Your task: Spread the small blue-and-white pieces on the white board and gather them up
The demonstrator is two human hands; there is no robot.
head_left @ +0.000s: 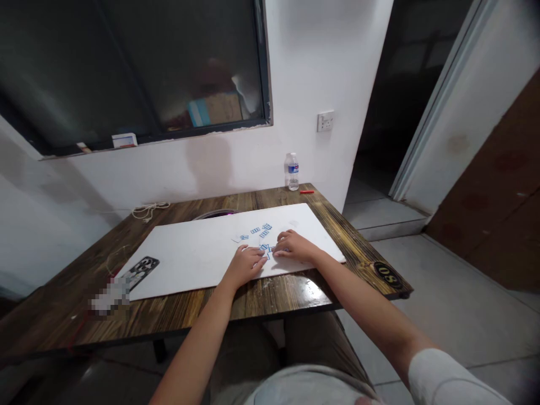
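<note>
Several small pieces with blue lines (264, 233) lie scattered on a white board (185, 253), along with some faint clear bits. They are too small to name; they look like little printed strips. My left hand (245, 264) rests palm down at the board's near edge. Its fingers are apart, and the tips touch or nearly touch the closest blue pieces. Across from it, my right hand (295, 246) bends its spread fingers down onto the board beside the same pieces. Whether either hand pinches one cannot be made out, since the fingertips partly hide them.
The board lies on a dark wooden table (177, 309). A phone-like object (145, 269) overlaps its left end. Near the wall stand a water bottle (292, 173), a red pen (307, 192) and a white cable (147, 210). A round "08" tag (386, 274) marks the right corner.
</note>
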